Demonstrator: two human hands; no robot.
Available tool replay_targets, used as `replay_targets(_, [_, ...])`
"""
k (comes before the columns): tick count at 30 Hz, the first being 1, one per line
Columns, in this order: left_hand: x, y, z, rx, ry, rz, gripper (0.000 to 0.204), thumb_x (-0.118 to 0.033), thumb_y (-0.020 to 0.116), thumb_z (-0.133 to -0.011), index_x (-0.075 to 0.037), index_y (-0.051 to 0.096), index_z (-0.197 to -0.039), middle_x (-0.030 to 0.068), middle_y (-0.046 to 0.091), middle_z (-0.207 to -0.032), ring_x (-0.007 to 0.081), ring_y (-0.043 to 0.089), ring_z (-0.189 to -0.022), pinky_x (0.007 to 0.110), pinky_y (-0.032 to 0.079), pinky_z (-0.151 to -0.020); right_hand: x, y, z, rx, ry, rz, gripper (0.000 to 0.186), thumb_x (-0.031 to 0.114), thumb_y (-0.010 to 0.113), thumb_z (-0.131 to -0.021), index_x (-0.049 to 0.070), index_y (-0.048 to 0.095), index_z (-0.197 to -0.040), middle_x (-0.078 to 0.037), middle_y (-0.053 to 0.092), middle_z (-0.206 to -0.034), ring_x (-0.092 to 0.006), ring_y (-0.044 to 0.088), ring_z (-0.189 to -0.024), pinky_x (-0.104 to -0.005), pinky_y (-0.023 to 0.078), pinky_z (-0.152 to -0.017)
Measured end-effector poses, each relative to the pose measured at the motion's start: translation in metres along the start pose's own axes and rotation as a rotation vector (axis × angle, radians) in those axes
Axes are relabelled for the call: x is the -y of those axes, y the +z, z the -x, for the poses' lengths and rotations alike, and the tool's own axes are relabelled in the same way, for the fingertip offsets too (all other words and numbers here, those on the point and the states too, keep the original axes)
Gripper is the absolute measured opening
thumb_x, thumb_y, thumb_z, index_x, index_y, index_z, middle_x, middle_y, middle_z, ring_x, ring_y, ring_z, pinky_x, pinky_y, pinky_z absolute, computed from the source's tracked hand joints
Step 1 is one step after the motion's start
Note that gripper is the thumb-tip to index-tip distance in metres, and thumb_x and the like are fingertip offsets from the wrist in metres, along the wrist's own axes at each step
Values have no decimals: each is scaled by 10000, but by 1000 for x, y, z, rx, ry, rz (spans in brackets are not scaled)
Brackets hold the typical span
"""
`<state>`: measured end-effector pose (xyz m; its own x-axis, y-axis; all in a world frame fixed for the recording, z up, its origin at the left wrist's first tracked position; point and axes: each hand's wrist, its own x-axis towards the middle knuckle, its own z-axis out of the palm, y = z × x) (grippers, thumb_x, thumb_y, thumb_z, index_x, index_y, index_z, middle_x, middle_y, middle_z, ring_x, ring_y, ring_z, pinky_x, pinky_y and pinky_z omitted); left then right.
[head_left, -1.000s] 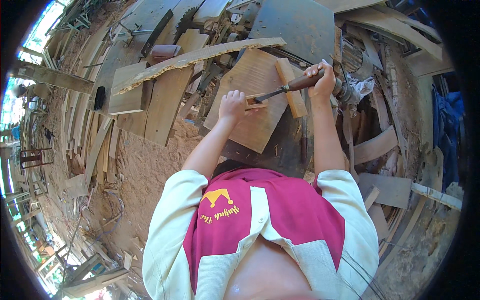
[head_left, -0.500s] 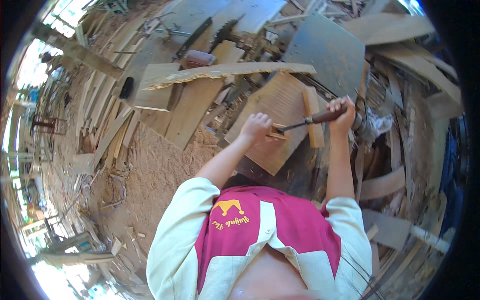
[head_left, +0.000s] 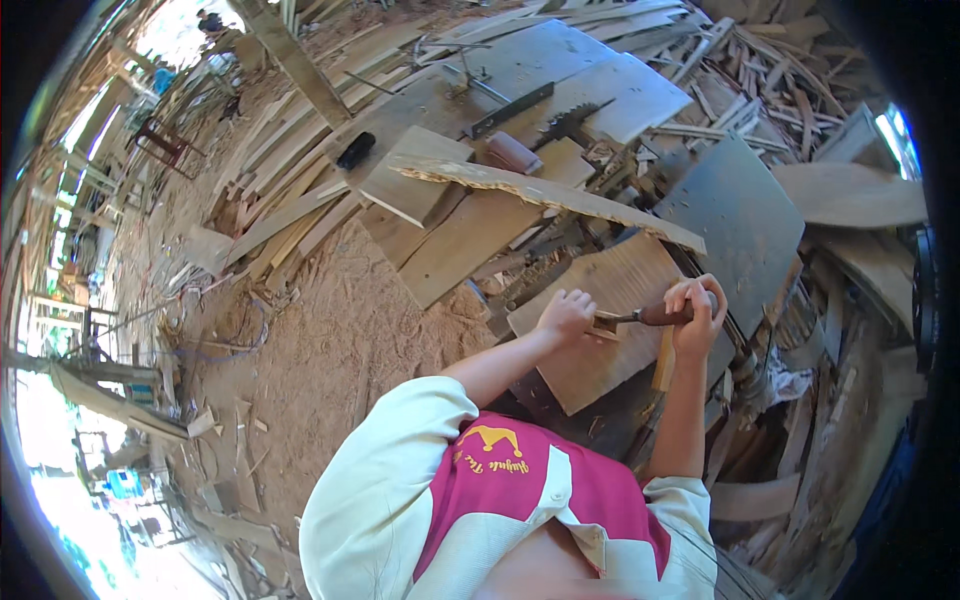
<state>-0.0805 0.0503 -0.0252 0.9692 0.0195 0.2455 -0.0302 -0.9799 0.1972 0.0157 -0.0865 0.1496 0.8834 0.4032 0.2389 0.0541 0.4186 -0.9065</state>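
Small wooden workpiece (head_left: 606, 334), right of centre in the head view, lies on a flat board between the person's 2 hands. Largest of all is the ground (head_left: 340, 320), brown and strewn with sawdust, spreading across the left and middle. A wide grey-blue panel (head_left: 735, 220) stretches beyond the right hand (head_left: 697, 308). The flat board (head_left: 568, 375), pale and angular in outline, lies tilted across the view with the workpiece near its middle. Above the board runs a long wooden strip (head_left: 560, 190) with 1 rough, bark-like edge; its left end rests over a thick wooden slab (head_left: 408, 182). Further off lie 2 dark saw blades, a straight one (head_left: 512, 108) and, to its right, a coarsely toothed one (head_left: 575, 122).

Next in size is the chisel (head_left: 662, 315), with a thick brown handle and a dark metal shaft. The right hand's fingers are curled round the handle, closed on it, and the shaft points left to the workpiece; how deep its tip sits cannot be told. The left hand (head_left: 568, 312) has its fingers bent, nearly closed, at the workpiece's left end; the fingertips are partly hidden, so their exact hold cannot be told. A reddish-brown cylinder (head_left: 514, 153) lies near the saw blades, and a smaller black object (head_left: 356, 150) sits left of the slab.
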Motion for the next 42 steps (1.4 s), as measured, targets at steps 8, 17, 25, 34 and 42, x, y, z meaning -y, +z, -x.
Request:
replay_targets(8, [5, -13, 1, 20, 41, 31, 525, -541, 675, -578, -109, 525, -836, 30, 489, -844, 190, 481, -859, 317, 368, -714, -20, -9, -59, -77, 198, -135, 249, 184, 534, -811, 44, 415, -643, -60, 404, -502, -150, 405, -438, -287, 361, -453])
replay_targets(17, [0, -13, 2, -7, 37, 57, 471, -468, 707, -561, -104, 538, -807, 33, 498, -850, 190, 482, -866, 313, 371, -720, -44, -73, -69, -409, 314, -278, 262, 286, 548, -819, 109, 415, -678, -20, 403, -535, -160, 422, -451, -314, 406, -478])
replay_targets(25, [5, -13, -4, 118, 5, 120, 450, -483, 666, -616, -115, 540, -841, 47, 506, -893, 204, 482, -914, 338, 383, -748, -31, -104, -13, -436, 120, -354, 244, 293, 492, -832, 118, 406, -685, -8, 389, -553, -160, 419, -531, -316, 389, -589])
replay_targets(34, [6, -20, -7, 74, -19, 180, 495, -484, 738, -544, -115, 566, -825, 45, 519, -857, 224, 505, -881, 353, 401, -741, 17, -34, 15, -107, -206, -152, 192, 153, 487, -829, 40, 421, -690, -74, 449, -550, -172, 423, -489, -315, 380, -519])
replay_targets(42, [1, -19, -5, 75, -42, 176, 521, -491, 739, -542, -120, 581, -872, 32, 514, -859, 203, 491, -898, 344, 386, -740, 2, -6, 42, 96, -288, -13, 160, 69, 510, -819, 6, 464, -680, -94, 507, -561, -151, 484, -499, -265, 388, -476])
